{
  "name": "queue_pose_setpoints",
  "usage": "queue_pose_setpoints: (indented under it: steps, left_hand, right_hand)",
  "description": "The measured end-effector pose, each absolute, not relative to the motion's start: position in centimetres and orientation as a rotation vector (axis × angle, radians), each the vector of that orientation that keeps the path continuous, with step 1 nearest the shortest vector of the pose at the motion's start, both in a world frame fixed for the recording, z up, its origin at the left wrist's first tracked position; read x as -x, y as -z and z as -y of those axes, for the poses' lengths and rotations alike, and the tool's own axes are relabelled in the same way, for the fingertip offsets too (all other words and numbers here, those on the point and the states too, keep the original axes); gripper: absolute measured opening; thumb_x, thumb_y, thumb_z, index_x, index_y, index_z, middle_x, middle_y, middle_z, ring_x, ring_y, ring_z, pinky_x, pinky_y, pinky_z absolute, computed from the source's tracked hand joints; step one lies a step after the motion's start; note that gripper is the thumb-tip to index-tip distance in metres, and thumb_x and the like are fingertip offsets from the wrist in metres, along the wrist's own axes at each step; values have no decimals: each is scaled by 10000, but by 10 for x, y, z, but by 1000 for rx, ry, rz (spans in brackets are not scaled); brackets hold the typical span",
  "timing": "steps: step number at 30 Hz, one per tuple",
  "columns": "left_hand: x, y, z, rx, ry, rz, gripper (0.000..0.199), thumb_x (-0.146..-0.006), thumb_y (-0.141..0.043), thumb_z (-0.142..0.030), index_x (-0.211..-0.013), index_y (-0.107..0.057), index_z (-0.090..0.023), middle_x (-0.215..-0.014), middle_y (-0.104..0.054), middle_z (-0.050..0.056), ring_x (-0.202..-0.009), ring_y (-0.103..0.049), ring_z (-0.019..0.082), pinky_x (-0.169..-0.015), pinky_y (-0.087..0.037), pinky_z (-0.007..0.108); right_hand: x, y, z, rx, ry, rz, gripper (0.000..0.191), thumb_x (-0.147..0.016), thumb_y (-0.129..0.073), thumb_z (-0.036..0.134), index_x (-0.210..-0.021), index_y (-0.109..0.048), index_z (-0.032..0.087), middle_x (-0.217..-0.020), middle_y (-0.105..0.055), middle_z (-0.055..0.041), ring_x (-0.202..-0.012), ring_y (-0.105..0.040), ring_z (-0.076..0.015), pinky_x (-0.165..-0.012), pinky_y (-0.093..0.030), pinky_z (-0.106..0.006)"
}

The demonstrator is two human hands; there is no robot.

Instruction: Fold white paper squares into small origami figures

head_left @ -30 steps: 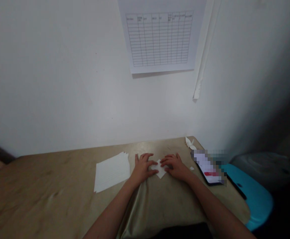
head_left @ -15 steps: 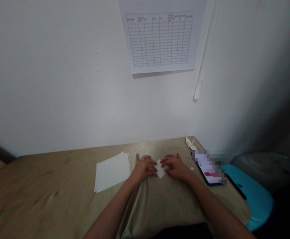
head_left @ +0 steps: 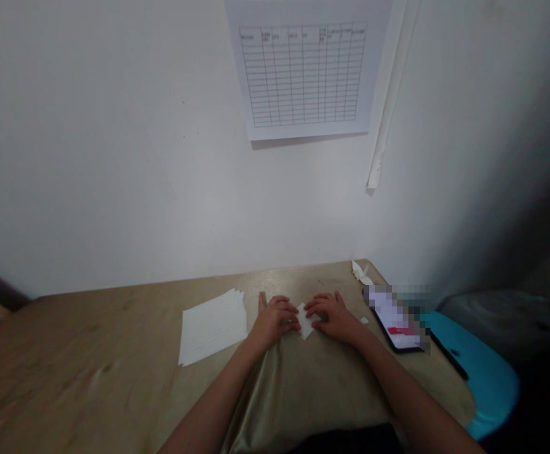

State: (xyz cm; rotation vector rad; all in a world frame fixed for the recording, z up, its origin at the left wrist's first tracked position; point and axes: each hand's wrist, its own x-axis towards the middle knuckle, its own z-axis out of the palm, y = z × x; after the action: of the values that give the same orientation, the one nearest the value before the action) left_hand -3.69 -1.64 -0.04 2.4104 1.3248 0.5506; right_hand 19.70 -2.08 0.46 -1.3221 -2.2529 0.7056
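A small piece of folded white paper (head_left: 305,323) lies on the brown-covered table, turned so that a corner points toward me. My left hand (head_left: 275,320) grips its left edge with bent fingers, part of the paper hidden beneath them. From the other side, my right hand (head_left: 334,318) has its curled fingertips and thumb on the right edge. Left of my left hand rests a stack of white paper sheets (head_left: 213,328), slightly fanned at the corners. A tiny white scrap (head_left: 364,320) sits just right of my right hand.
A phone (head_left: 400,328) with a lit screen lies at the table's right side, partly pixelated. Crumpled white paper (head_left: 361,273) is at the back right corner. A turquoise stool (head_left: 487,372) stands beyond the right edge. On the wall behind hangs a printed table sheet (head_left: 307,75).
My left hand's fingers have shifted very slightly to the right over the paper's edge. My right hand and the other things look the same.
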Motion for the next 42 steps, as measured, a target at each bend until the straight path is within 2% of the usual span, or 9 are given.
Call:
queue_pose_setpoints:
  steps: [4, 8, 15, 22, 27, 33, 38, 42]
  left_hand:
    - [34, 4, 16, -2419, -579, -1329, 148, -895, -640, -410, -872, -766, -336, -1109, -749, -9, -1256, -526, 261, -1134, 97, 696]
    - [31, 5, 17, -2420, -579, -1349, 90, -869, -684, -363, -881, -752, -305, -1109, -742, 19, -1242, -535, 263, -1140, 85, 693]
    - [29, 8, 18, -2411, -607, -1398, 118, -906, -631, -312, -986, -715, -288, -1148, -715, 35, -1236, -540, 246, -1148, 56, 694]
    - [28, 6, 20, -2393, -624, -1404, 127, -933, -584, -304, -997, -691, -277, -1126, -710, 40, -1222, -546, 241, -1154, 33, 690]
    - [27, 7, 20, -2376, -652, -1434, 131, -945, -564, -319, -982, -681, -271, -1131, -701, 25, -1191, -565, 225, -1150, 8, 697]
    - [25, 6, 20, -2361, -665, -1451, 144, -959, -537, -328, -962, -667, -268, -1120, -701, 13, -1170, -575, 217, -1162, -14, 685]
    - [24, 8, 18, -2340, -690, -1488, 163, -970, -511, -329, -952, -656, -256, -1071, -709, 0, -1143, -590, 212, -1166, -23, 674]
    - [24, 9, 18, -2314, -706, -1479, 172, -974, -506, -328, -957, -655, -244, -1048, -712, -1, -1120, -599, 193, -1176, -2, 645]
  right_hand:
    - [-197, -6, 21, 1327, -716, 2262, 234, -811, -659, 269, -1026, -732, 327, -1262, -674, -6, -1320, -457, -255, -1163, 19, -628]
    - [-197, -5, 21, 1314, -728, 2245, 194, -811, -704, 367, -996, -743, 324, -1249, -682, -18, -1318, -458, -273, -1165, 22, -633]
    - [-197, -1, 20, 1280, -729, 2219, 317, -739, -784, 472, -1013, -736, 322, -1231, -690, -24, -1306, -472, -290, -1164, 24, -654]
    - [-197, -5, 23, 1266, -701, 2234, 351, -763, -760, 502, -1058, -722, 317, -1226, -689, -33, -1302, -477, -286, -1180, 27, -633]
    - [-196, -4, 23, 1265, -662, 2238, 316, -815, -705, 486, -1065, -716, 292, -1205, -694, -50, -1277, -500, -281, -1173, 21, -647]
    - [-194, 0, 22, 1288, -624, 2204, 207, -851, -659, 384, -1022, -726, 291, -1173, -705, -37, -1253, -523, -261, -1165, 23, -655]
    - [-192, 2, 22, 1257, -584, 2219, 298, -775, -735, 414, -1040, -720, 276, -1157, -708, -48, -1230, -537, -272, -1170, 50, -639]
    - [-191, 7, 20, 1287, -564, 2208, 294, -769, -728, 329, -1058, -713, 272, -1142, -710, -44, -1226, -541, -260, -1170, 40, -632]
